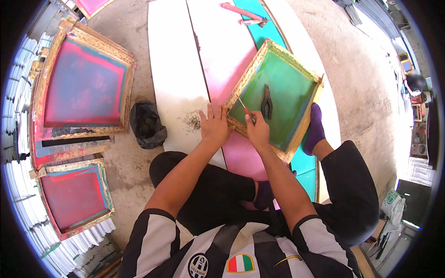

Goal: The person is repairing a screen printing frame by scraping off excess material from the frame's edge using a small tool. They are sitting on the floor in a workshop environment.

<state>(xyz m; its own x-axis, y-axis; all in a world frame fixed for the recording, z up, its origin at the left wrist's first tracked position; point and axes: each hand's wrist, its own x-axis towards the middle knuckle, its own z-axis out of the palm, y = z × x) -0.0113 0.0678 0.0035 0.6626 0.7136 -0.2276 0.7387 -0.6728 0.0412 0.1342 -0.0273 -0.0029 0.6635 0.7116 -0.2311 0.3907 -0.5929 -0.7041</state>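
A wooden screen-printing frame (303,121) with green mesh lies tilted before me, resting partly by my right foot. My right hand (257,130) is closed around the red handle of a screwdriver (246,110), its thin shaft pointing up-left to the frame's left wooden bar. My left hand (214,126) lies flat with fingers spread, its fingertip side against that same bar near the lower left corner. On the green mesh, beside the right hand, rests a pair of dark pliers (266,103). Left of my left hand is a scatter of small dark bits of wire or staples (191,121).
White, pink and teal boards (174,55) form the work surface. A hammer-like tool (243,11) and a small knife-like tool (252,22) lie at its far end. A black plastic bag (147,126) sits left. More screen frames (85,85) lean on stacked sheets (21,111) at far left.
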